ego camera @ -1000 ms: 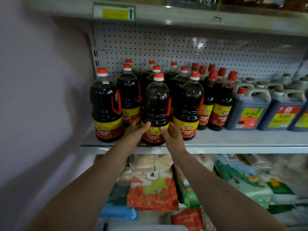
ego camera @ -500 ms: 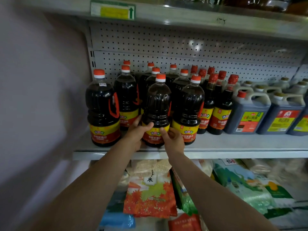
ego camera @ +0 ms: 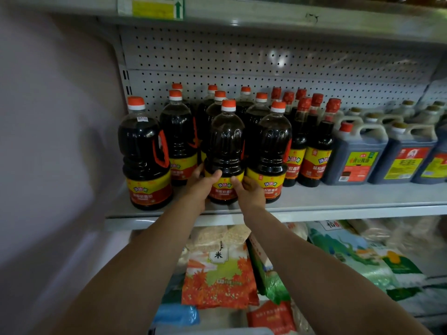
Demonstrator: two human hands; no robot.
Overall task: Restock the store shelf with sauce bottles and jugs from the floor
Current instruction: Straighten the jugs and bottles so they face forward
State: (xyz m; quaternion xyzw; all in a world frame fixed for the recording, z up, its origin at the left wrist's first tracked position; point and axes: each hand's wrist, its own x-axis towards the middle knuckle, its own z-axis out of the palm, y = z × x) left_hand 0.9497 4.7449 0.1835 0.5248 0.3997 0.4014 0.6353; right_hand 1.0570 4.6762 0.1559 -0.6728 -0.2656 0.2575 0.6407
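Observation:
A dark sauce bottle (ego camera: 226, 146) with an orange cap and a yellow-red label stands at the front of the grey shelf (ego camera: 338, 201). My left hand (ego camera: 202, 187) grips its base from the left, thumb across the label. My right hand (ego camera: 250, 192) grips the base from the right. Matching bottles stand around it: one at the far left (ego camera: 144, 155), one to the right (ego camera: 272, 151), several more behind. Their lower parts are hidden by the front row.
Dark square jugs (ego camera: 358, 155) with handles fill the shelf's right side. A pegboard back wall (ego camera: 266, 56) and an upper shelf (ego camera: 266, 13) close the space above. Bags of rice and grain (ego camera: 217, 274) lie on the shelf below. A plain wall (ego camera: 48, 141) bounds the left.
Both hands keep their hold on the front bottle's base, and the bottle has shifted slightly back on the shelf. The camera has tilted a little.

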